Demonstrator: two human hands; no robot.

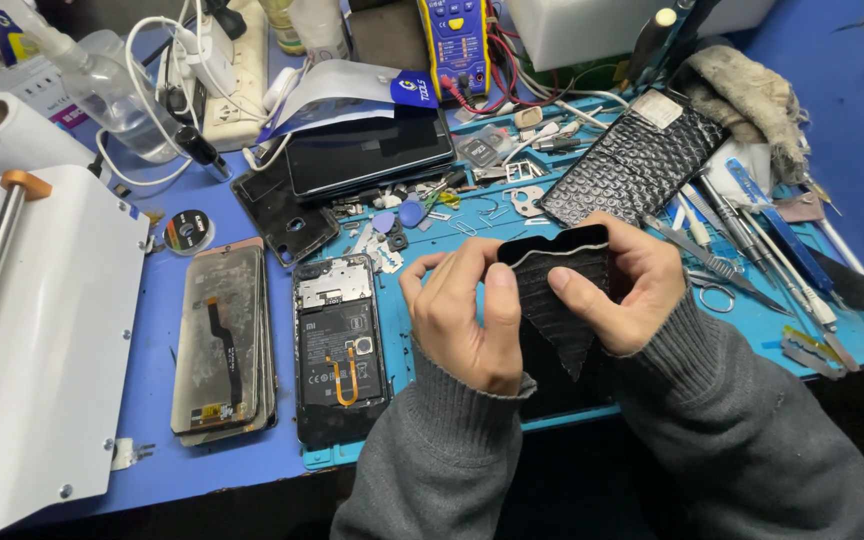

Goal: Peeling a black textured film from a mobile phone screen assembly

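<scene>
Both hands hold a black phone back cover [557, 300] upright over the blue work mat [652, 290]. My left hand [462, 310] grips its left edge, thumb pressed on the textured black film on its face. My right hand [622, 285] pinches the right edge and the film, whose pale upper edge is lifted from the cover. An opened phone [340, 345] with bare circuit board and an orange flex cable lies just left of my left hand. A detached screen panel [222, 340] lies further left.
A black bubble-wrap pouch [632, 165], tweezers, scalpels and screwdrivers [752, 240] crowd the mat's right side. Another dark phone [367, 150], a multimeter [455, 40], a spray bottle [102, 85] and a power strip sit at the back. A white machine [32, 330] fills the left.
</scene>
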